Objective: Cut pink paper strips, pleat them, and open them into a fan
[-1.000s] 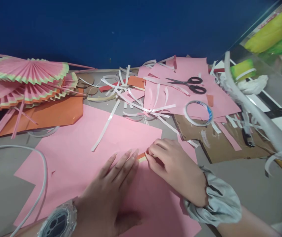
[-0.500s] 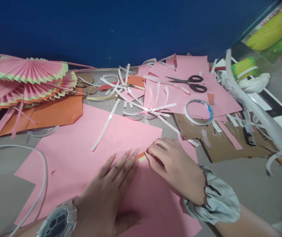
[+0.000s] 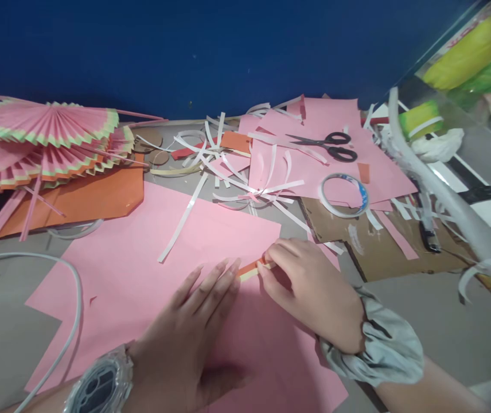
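Pink, green-edged paper fans (image 3: pixel 47 123), at least two, lie stacked at far left, partly over one orange sheet (image 3: pixel 99 195). One white cable (image 3: pixel 77 298) curves across near left, over the edge of one large pink sheet (image 3: pixel 120 252).

One wristwatch (image 3: pixel 99 385) is worn at the left wrist. Left hand (image 3: pixel 189 321): laid palm down on the large pink sheet, four fingers extended, thumb apart from them, clamped on nothing. Beyond it lies one long white strip (image 3: pixel 184 218); further off, a tangle of narrow strips, too many and too overlapped to count.

One orange-and-cream strip (image 3: pixel 249 269) is situated near centre, on the large pink sheet, spanning between both hands; its left end meets the left fingertips. Right hand (image 3: pixel 314 287): thumb and forefinger together, clamped on its right part. One pale scrunchie (image 3: pixel 383 344) encircles the right wrist.

Far right of centre: one pair of scissors (image 3: pixel 342 147), blades nearly together, and one tape roll (image 3: pixel 322 195), both on pink paper, with one orange scrap (image 3: pixel 363 172) between. Nearer and further right: brown cardboard (image 3: pixel 387 258).
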Tool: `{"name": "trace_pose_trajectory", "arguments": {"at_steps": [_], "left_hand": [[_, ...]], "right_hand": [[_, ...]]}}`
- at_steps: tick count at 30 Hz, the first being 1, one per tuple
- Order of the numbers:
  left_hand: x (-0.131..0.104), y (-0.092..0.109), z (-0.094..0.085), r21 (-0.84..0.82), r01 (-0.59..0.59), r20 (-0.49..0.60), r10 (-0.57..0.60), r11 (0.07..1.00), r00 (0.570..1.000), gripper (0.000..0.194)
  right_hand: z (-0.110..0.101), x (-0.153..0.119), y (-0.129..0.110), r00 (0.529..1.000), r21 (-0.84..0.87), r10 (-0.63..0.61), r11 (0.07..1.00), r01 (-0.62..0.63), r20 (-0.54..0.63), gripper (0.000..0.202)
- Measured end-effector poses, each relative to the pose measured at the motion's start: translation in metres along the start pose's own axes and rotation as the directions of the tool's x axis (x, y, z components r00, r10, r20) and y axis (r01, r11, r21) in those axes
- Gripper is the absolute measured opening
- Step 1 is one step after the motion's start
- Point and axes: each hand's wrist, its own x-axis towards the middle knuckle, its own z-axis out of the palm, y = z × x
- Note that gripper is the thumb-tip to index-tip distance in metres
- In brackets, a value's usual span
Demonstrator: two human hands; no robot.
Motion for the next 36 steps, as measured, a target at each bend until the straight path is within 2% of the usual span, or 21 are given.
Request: {"name": "trace_pose_trajectory", "arguments": {"at_steps": [8,18,27,36], "left_hand": [[0.0,0.0,0.0,0.024,0.003,-0.033,-0.002,1.0,0.999,0.085],[-0.001,-0.001,0.002,0.042,-0.005,-0.033,0.006,0.999,0.999,0.085],[-0.001,0.0,0.002,0.035,-0.003,-0.038,0.004,0.999,0.999,0.088],[-0.001,-0.001,0.002,0.033,-0.001,-0.041,0.003,0.999,0.999,0.09]], "right_hand": [[-0.007,-0.001,0.005,0.999,0.063,0.054,0.997,-0.054,0.003,0.018],[-0.013,-0.002,0.003,0.985,0.176,0.172,0.969,-0.172,0.018,0.014],[-0.01,0.0,0.005,0.989,0.158,0.15,0.976,-0.15,0.013,0.009],[-0.01,-0.002,0.005,0.993,0.22,0.112,0.969,-0.115,0.027,0.005]]}}
